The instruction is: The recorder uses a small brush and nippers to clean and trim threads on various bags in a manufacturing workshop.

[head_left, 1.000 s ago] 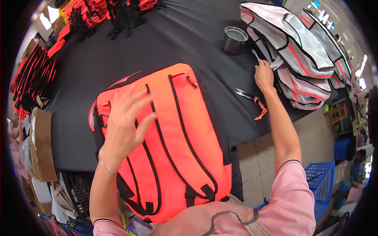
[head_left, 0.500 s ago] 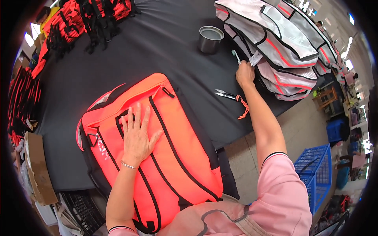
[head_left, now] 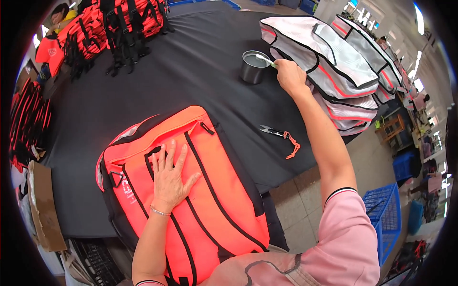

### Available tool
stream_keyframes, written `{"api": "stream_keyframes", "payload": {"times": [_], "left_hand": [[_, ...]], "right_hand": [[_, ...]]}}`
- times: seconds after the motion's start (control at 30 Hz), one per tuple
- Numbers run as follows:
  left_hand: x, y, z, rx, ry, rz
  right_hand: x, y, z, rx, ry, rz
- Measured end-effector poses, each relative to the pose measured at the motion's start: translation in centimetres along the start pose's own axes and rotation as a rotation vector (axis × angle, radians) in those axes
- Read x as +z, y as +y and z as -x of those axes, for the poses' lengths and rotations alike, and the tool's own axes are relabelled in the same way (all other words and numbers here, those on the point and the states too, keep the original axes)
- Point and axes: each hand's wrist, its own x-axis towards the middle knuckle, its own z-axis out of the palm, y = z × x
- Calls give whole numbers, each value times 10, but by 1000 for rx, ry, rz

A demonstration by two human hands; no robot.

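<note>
A neon orange backpack (head_left: 217,200) with black trim lies on the dark table in front of me. My left hand (head_left: 170,183) rests flat on its upper panel, fingers spread. My right hand (head_left: 291,76) grips a toothbrush (head_left: 265,60) by its handle. The brush's white head is over the rim of a metal cup (head_left: 254,71), which stands upright; I cannot tell whether the bristles touch what is inside. Below the right hand, thread snips (head_left: 272,131) with an orange cord loop lie on the table.
White and grey bag pieces (head_left: 329,57) with black and orange edging are heaped at the right. Orange straps and bag parts (head_left: 129,28) pile up at the far left. A blue plastic crate (head_left: 381,219) stands on the floor at right, a cardboard box (head_left: 45,205) at left. Another person (head_left: 59,16) is beyond the pile.
My right hand has lifted the toothbrush from beside the white bag pieces and brought its head over the cup. My left hand stays flat on the backpack. The whole view has shifted slightly.
</note>
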Motion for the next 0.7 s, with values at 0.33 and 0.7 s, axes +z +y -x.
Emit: {"api": "stream_keyframes", "payload": {"times": [0.33, 0.7], "left_hand": [[0, 0, -2, -6, 22, 10], [-56, -10, 59, -279, 418, 177]], "right_hand": [[5, -8, -6, 60, -130, 13], [32, 12, 18, 185, -66, -191]]}}
